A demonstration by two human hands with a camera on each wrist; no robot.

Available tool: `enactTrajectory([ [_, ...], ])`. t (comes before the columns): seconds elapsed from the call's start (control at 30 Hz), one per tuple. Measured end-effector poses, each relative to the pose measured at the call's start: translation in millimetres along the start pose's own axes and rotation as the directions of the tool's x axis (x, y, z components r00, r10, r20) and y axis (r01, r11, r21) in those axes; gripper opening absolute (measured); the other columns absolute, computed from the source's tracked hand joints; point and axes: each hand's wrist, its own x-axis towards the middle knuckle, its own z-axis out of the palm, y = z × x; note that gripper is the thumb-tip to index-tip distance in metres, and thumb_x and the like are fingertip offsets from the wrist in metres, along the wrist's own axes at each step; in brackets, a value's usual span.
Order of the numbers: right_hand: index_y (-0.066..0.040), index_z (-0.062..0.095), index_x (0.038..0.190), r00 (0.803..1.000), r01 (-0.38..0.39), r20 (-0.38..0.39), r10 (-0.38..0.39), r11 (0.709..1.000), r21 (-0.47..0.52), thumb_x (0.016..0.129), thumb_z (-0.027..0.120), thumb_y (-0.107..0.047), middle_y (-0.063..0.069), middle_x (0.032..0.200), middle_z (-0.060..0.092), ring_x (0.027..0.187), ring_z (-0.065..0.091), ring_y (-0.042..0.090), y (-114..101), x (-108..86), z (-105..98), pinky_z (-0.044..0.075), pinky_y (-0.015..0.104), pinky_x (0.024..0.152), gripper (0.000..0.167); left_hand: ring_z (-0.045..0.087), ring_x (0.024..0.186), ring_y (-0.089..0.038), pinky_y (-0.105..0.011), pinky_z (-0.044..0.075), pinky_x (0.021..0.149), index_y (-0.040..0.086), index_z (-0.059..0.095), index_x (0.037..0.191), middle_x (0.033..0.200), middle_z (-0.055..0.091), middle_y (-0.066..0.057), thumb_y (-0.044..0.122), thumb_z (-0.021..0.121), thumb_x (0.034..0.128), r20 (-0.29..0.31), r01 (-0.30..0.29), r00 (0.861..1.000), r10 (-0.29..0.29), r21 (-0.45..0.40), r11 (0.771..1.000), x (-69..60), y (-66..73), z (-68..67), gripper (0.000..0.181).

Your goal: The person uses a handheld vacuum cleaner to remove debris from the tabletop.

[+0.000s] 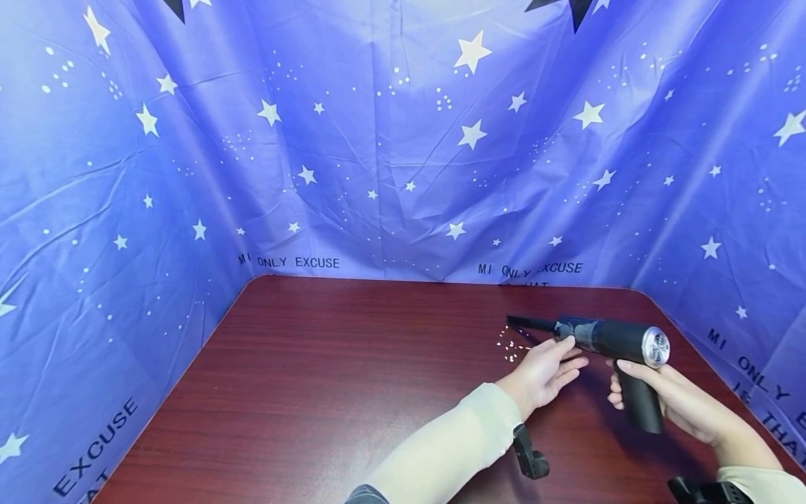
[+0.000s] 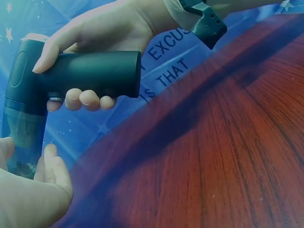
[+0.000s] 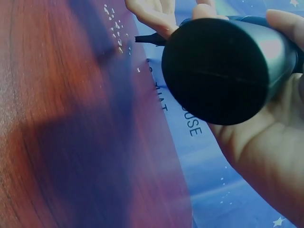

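Observation:
A black handheld vacuum cleaner (image 1: 620, 340) with a clear dust cup (image 1: 578, 332) and a narrow flat nozzle (image 1: 532, 323) is held above the right side of the table. My right hand (image 1: 689, 402) grips its handle (image 2: 97, 73), fingers curled round underneath and thumb near the top. At the dust cup is my left hand (image 1: 540, 371), its thumb lying against the cup and its other fingers fairly straight beneath. Small white bits (image 1: 508, 348) lie scattered on the table just below the nozzle tip. In the right wrist view the handle's round end hides much of the vacuum.
The dark red wood-grain table (image 1: 302, 364) has rounded far corners. Blue star-printed cloth (image 1: 390, 154) hangs along its back and both sides, close to the vacuum on the right. Black camera mounts (image 1: 531, 453) sit on both wrists.

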Motion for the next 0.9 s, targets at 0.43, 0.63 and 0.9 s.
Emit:
enactTrajectory([
  [0.43, -0.015, 0.065, 0.119, 0.997, -0.027, 0.08, 0.02, 0.996, 0.087, 0.111, 0.022, -0.011, 0.003, 0.1, 0.068, 0.089, 0.068, 0.016, -1, -0.7, -4, 0.058, 0.037, 0.08, 0.044, 0.062, 0.118, -0.04, -0.05, 0.045, 0.105, -0.007, 0.05, 0.133, 0.114, 0.068, -0.019, 0.015, 0.062, 0.1008, -0.012, -0.007, 1.0, 0.007, -0.005, 1.0, -3.6, -7.2, -2.4, 0.041],
  [0.63, -0.014, 0.063, 0.121, 0.992, -0.022, 0.128, 0.005, 0.991, 0.135, 0.111, 0.017, -0.011, 0.0, 0.096, 0.067, 0.083, 0.065, 0.013, 0, -1.6, -9, 0.057, 0.032, 0.075, 0.047, 0.061, 0.118, -0.041, -0.052, 0.044, 0.105, -0.009, 0.045, 0.136, 0.118, 0.068, -0.021, 0.018, 0.061, 0.1011, -0.003, 0.006, 1.0, -0.006, -0.014, 1.0, -6.8, -7.8, -4.1, 0.047],
  [0.9, -0.014, 0.064, 0.12, 0.993, -0.044, 0.115, 0.03, 0.992, 0.12, 0.111, 0.016, -0.013, -0.002, 0.092, 0.067, 0.078, 0.064, 0.01, 0, -4.7, -11, 0.055, 0.028, 0.068, 0.048, 0.062, 0.117, -0.041, -0.053, 0.043, 0.105, -0.005, 0.05, 0.13, 0.119, 0.067, -0.024, 0.019, 0.061, 0.1008, 0.012, 0.007, 1.0, -0.007, -0.017, 1.0, -10.1, -8.7, -6.3, 0.039],
])
